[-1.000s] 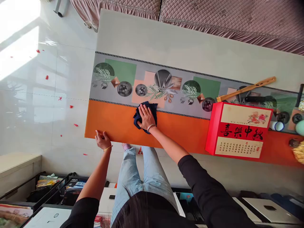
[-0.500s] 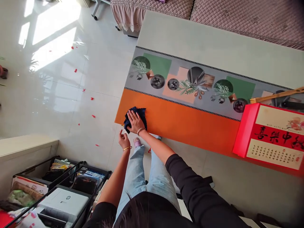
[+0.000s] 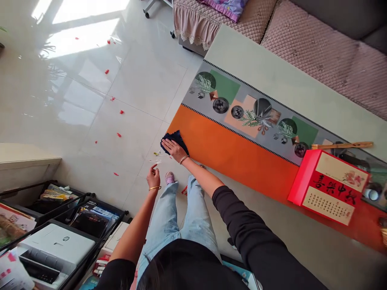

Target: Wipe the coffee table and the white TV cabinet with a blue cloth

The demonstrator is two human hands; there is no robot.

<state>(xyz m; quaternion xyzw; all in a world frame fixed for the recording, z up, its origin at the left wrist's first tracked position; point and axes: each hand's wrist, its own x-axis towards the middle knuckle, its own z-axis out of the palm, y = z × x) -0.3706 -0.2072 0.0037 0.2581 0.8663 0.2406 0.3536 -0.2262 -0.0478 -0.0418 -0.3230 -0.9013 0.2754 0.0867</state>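
While the dark blue cloth is pressed on the near left corner of the table by the right hand, fingers laid straight, not clenched, contact is presumably widened by the flat palm. Left hand: held apart, part-curled; whether anything is grasped cannot be told. Red box: set well along the table, wooden stick just beside. Hidden: cloth under palm. Cut off: table's right end.
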